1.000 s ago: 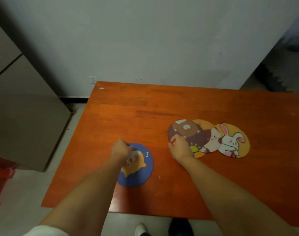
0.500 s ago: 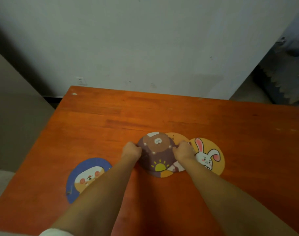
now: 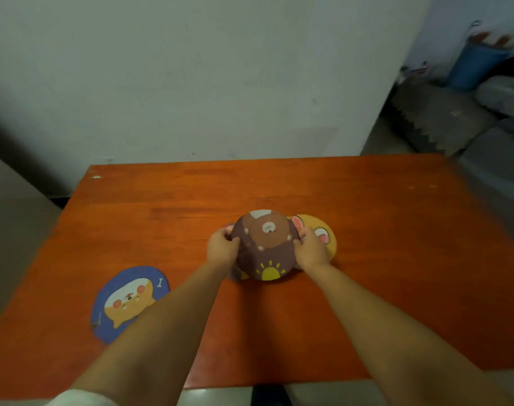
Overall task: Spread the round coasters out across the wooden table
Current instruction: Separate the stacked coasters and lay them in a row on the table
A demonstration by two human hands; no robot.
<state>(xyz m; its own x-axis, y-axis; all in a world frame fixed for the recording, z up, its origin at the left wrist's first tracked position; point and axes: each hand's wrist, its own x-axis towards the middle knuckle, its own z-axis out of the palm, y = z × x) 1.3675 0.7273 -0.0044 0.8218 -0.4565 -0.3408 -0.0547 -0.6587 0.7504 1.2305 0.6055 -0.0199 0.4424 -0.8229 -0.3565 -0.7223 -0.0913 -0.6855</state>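
A brown round coaster with a bear and a yellow sun [image 3: 266,247] is tilted up off the wooden table [image 3: 396,259] at its middle. My left hand [image 3: 222,249] pinches its left edge and my right hand [image 3: 310,249] pinches its right edge. Behind it on the right lies a yellow coaster with a rabbit [image 3: 323,232], partly hidden by my right hand. Slivers of another coaster [image 3: 240,275] show under the bear coaster's lower left. A blue coaster with an orange dog [image 3: 124,300] lies flat near the table's front left, apart from the others.
A white wall stands right behind the table's far edge. A grey cabinet [image 3: 12,230] flanks the left side. At the back right are a blue bin [image 3: 474,65] and grey floor mats. A dark shoe [image 3: 269,395] shows below the near edge.
My left hand left the blue coaster and went right to the overlapping pile. Both hands took the bear coaster by its edges and lifted it, tilting it up off the others.
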